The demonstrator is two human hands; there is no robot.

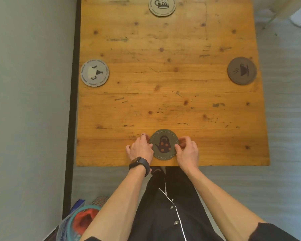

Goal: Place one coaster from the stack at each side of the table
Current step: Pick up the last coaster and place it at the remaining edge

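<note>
A dark green coaster with a teapot picture (164,144) lies flat near the front edge of the wooden table (169,94). My left hand (140,149), with a watch on its wrist, touches the coaster's left rim. My right hand (188,151) pinches its right rim. A pale grey coaster (94,73) lies at the left edge, a brown coaster with a steaming cup (242,70) at the right edge, and a beige coaster with a mug (162,5) at the far side.
A grey wall with a black strip (73,94) runs along the table's left side. Grey floor lies to the right. A bag with red and teal contents (80,221) sits on the floor at the lower left.
</note>
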